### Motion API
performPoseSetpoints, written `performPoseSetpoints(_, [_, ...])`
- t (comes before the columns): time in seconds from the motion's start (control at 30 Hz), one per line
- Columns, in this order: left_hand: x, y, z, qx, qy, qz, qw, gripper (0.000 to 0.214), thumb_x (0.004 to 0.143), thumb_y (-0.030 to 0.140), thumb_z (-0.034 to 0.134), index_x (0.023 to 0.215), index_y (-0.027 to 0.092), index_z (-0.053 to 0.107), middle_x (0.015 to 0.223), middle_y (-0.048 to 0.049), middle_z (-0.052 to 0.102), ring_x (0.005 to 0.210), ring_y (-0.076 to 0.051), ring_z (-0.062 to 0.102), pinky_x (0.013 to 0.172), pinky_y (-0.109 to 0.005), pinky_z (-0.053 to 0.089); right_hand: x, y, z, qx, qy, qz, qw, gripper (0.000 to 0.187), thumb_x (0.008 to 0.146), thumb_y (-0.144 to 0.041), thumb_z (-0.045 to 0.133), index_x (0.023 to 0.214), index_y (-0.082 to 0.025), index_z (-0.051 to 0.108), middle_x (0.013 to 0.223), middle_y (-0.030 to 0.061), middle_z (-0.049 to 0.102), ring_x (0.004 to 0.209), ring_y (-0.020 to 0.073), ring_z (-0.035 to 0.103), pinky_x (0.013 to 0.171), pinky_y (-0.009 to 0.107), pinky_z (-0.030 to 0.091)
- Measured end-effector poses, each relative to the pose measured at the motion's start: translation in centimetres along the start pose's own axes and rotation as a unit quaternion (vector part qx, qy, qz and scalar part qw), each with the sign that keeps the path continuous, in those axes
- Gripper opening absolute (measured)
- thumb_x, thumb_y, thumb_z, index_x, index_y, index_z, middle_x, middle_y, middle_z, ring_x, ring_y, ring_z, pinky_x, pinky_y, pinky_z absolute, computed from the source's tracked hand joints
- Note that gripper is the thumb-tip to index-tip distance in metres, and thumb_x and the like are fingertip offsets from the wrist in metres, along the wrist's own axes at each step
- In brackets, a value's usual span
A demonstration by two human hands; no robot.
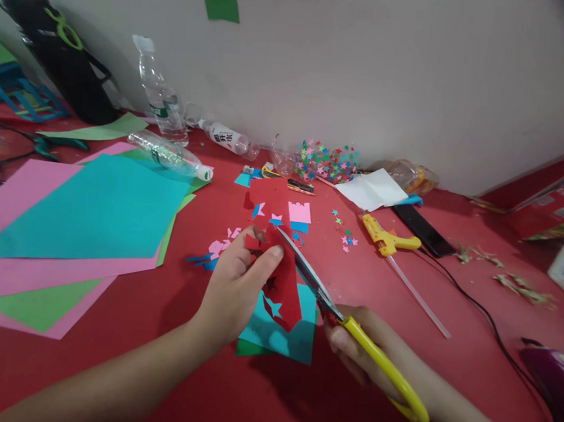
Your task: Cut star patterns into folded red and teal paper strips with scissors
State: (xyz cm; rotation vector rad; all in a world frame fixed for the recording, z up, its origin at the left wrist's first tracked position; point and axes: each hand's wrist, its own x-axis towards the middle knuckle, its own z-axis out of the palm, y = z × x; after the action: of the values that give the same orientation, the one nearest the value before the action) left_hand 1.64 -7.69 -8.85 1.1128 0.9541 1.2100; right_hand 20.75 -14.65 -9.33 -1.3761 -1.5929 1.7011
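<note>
The left hand (234,281) pinches red paper (287,291) between thumb and fingers, above a blue sheet (281,338); the right hand (362,346) grips scissors (351,328) by the handles. Light and bendy, the paper likely tears easily; best held where uncut.

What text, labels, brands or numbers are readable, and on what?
"开水" (likely): white label on the bottle lying by the wall; rest unclear.
Too small or blurred:
upright bottle, label
nearer lying bottle, label
black flask, markings
red box, white print
</note>
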Motion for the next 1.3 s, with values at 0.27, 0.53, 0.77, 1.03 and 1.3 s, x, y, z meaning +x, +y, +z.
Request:
performPoseSetpoints(0.27, [0.0,0.0,0.0,-0.010,-0.006,-0.005,1.000,0.013,0.082,0.025,0.058,0.072,0.022,0.050,0.058,0.0060,0.049,0.050,-0.010,0.044,0.049,-0.022,0.038,0.0,0.2,0.0,-0.001,0.008,0.009,1.000,0.051,0.083,-0.069,0.046,0.071,-0.020,0.040,0.046,-0.0086,0.036,0.040,0.0057,0.029,0.039,0.021,0.019])
performPoseSetpoints(0.53, [0.2,0.0,0.1,-0.006,-0.008,0.009,1.000,0.009,0.082,0.024,0.058,0.074,0.021,0.053,0.065,0.0035,0.055,0.059,-0.012,0.051,0.056,-0.023,0.043,0.2,0.0,0.1,-0.028,0.014,-0.022,0.999,0.050,0.085,-0.067,0.044,0.069,-0.020,0.039,0.045,-0.0083,0.037,0.038,0.0056,0.030,0.040,0.022,0.019])
performPoseSetpoints(0.77, [0.1,-0.4,0.0,-0.011,0.002,0.005,1.000,0.006,0.081,0.026,0.060,0.079,0.021,0.059,0.065,0.0034,0.058,0.059,-0.013,0.053,0.055,-0.023,0.044,0.1,0.2,0.1,-0.036,0.023,-0.023,0.999,0.051,0.086,-0.067,0.043,0.067,-0.020,0.039,0.046,-0.0074,0.038,0.039,0.0059,0.030,0.040,0.022,0.018])
performPoseSetpoints(1.03, [1.0,-0.2,-0.8,-0.062,-0.037,-0.001,0.997,0.004,0.080,0.023,0.064,0.077,0.021,0.062,0.066,0.0035,0.061,0.060,-0.011,0.055,0.058,-0.023,0.046,0.0,0.0,-0.3,-0.025,0.028,0.014,0.999,0.055,0.078,-0.073,0.048,0.067,-0.020,0.039,0.047,-0.0076,0.037,0.041,0.0060,0.030,0.040,0.021,0.019])
performPoseSetpoints(1.3, [1.7,0.6,-1.3,-0.098,-0.021,-0.041,0.994,0.004,0.070,0.020,0.070,0.072,0.018,0.067,0.060,0.0023,0.063,0.054,-0.012,0.057,0.056,-0.024,0.048,0.2,0.0,-1.1,0.004,-0.004,-0.018,1.000,0.053,0.083,-0.069,0.047,0.068,-0.018,0.045,0.046,-0.0073,0.040,0.039,0.0059,0.032,0.041,0.020,0.023])
